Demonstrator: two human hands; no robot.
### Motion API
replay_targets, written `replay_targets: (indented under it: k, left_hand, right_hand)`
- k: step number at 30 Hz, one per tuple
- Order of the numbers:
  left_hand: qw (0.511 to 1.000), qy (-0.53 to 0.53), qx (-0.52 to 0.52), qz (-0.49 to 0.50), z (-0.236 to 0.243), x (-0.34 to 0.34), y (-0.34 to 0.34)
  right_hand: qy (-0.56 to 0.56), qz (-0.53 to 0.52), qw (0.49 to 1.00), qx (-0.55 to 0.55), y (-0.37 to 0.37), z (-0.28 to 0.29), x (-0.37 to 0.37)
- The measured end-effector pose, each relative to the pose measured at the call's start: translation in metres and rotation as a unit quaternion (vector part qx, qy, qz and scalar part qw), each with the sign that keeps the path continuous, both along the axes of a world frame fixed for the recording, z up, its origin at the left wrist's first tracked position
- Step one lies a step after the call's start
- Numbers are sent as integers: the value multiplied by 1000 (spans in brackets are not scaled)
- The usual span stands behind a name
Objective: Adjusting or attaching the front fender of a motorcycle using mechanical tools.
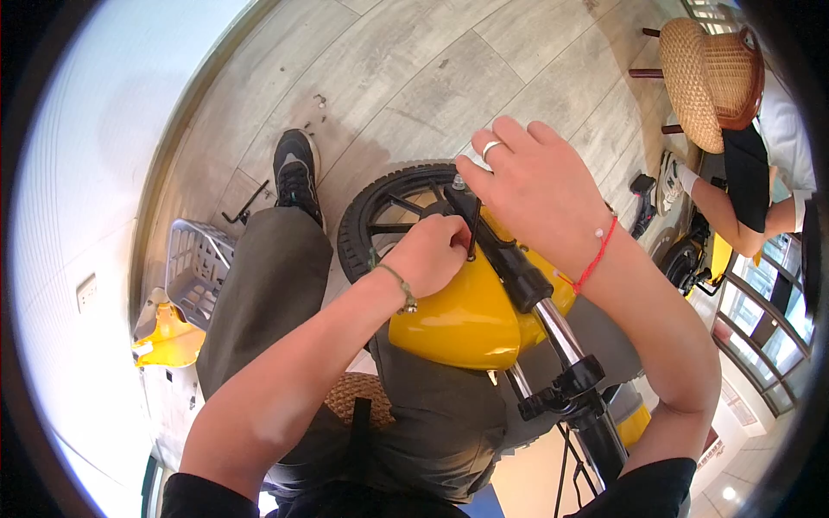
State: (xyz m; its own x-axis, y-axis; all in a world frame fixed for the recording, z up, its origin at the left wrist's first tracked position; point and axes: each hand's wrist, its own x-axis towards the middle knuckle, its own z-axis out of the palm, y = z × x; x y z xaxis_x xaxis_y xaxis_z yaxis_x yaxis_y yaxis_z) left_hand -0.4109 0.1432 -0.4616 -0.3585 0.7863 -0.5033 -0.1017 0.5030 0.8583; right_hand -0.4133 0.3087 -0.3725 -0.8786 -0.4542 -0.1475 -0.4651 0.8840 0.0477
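Note:
A small spoked wheel with a black tyre [352, 226] stands between my legs. Beside it is a glossy yellow fender [458, 319], alongside a fork with chrome tubes [560, 332] and black clamps. My left hand [432, 255] is closed near the wheel's hub, its fingertips by a thin dark rod [473, 231]; whatever it pinches is hidden. My right hand [531, 186], with a ring and red bracelet, bends its fingers over the wheel's right side, above the rod's upper end. Its fingertips are out of sight. A small shiny bolt-like piece [458, 182] shows beside its thumb side.
An L-shaped black tool [246, 203] lies on the floor by my shoe [296, 168]. Small loose parts [319, 102] lie farther ahead. At left stand a grey basket [194, 259] and a yellow part [168, 337]. Another person sits at right near a wicker chair [695, 78].

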Motion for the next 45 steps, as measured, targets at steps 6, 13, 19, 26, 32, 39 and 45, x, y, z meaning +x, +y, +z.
replay_targets:
  k: [6,13,19,26,32,39,45]
  left_hand:
    - [999,-47,8,7,2,-1,2]
    - [998,-55,14,15,-2,1,0]
    - [999,-37,21,-15,-6,-8,0]
    - [983,-100,54,-142,-22,-31,5]
    - [955,-169,103,-222,-32,-49,8]
    - [940,-230,178,-176,-44,-54,4]
    - [938,-218,201,-178,-50,-46,14]
  right_hand:
    - [-48,-50,998,9,-3,6,-1]
    - [-122,-147,970,-150,1,-2,6]
    - [-226,-166,916,-287,1,13,-9]
    - [-268,-189,900,-288,7,5,-9]
    - [-286,-196,924,-162,1,14,-16]
    - [-300,-169,887,-308,5,2,-21]
    - [-319,-119,866,-367,12,-7,-20]
